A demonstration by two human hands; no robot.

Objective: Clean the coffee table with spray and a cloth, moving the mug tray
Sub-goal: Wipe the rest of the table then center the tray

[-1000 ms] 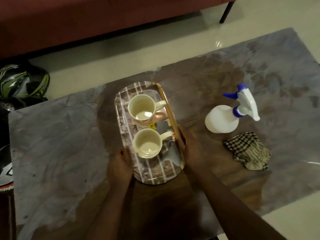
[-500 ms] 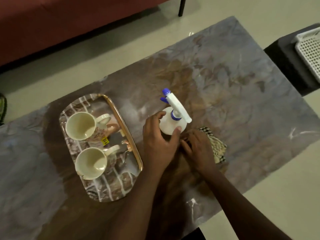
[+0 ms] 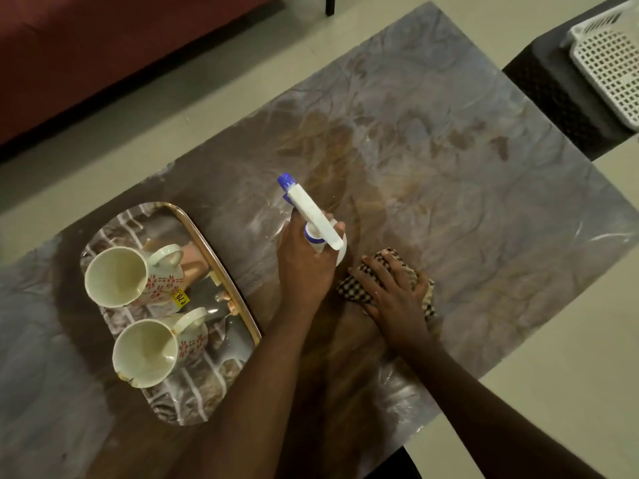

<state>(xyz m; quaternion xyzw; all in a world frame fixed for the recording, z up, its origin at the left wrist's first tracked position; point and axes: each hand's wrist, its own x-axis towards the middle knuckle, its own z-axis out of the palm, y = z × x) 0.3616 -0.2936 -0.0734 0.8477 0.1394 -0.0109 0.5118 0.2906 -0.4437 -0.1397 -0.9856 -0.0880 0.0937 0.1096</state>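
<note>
On the counter (image 3: 449, 140), left hand (image 3: 304, 264) fingers grip the spray bottle (image 3: 316, 221); at its 4 o'clock, right hand (image 3: 394, 292) fingers press flat on the cloth (image 3: 352, 288).

Your two arms are bare all the way up to where the picture ends. You have no sleeves showing. Your left hand (image 3: 304, 267) has nothing on it: no glove, no ring, no watch. Your right hand (image 3: 394, 292) is bare too, with short nails on its fingers (image 3: 371, 267).
</note>
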